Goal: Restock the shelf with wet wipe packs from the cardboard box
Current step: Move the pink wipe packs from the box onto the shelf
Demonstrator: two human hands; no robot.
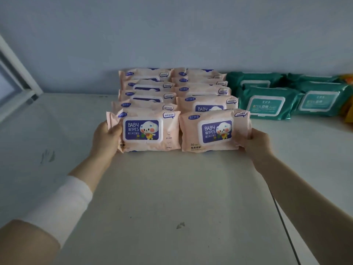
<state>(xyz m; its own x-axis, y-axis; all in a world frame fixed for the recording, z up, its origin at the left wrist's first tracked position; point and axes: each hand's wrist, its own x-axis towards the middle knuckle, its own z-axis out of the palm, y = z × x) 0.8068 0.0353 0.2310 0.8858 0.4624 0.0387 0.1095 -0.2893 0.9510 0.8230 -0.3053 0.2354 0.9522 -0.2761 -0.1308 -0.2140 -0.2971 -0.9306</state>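
Head view:

- Shelf (172, 197): white flat surface against a pale wall (172, 35).
- Pink baby wipes packs: two rows side by side, running from the wall toward the camera, each pack overlapping the one behind it. The left row (145, 92) and the right row (202, 87) touch along their inner edges.
- Front left baby wipes pack (149, 131): label up, resting on the shelf at the head of the left row. The left hand (107, 136) grasps its left end, thumb on the top face.
- Front right baby wipes pack (214, 131): label up, at the head of the right row, touching the front left pack. The right hand (256, 142) grasps its right end, fingers curled round the edge.
- Left forearm: white sleeve (63, 203) pushed back from the wrist.
- Teal wipes packs (267, 102): stacked in overlapping rows just beside the pink right row, on the same shelf.
- Yellow-orange item (348, 96): at the right frame edge; type cannot be determined.
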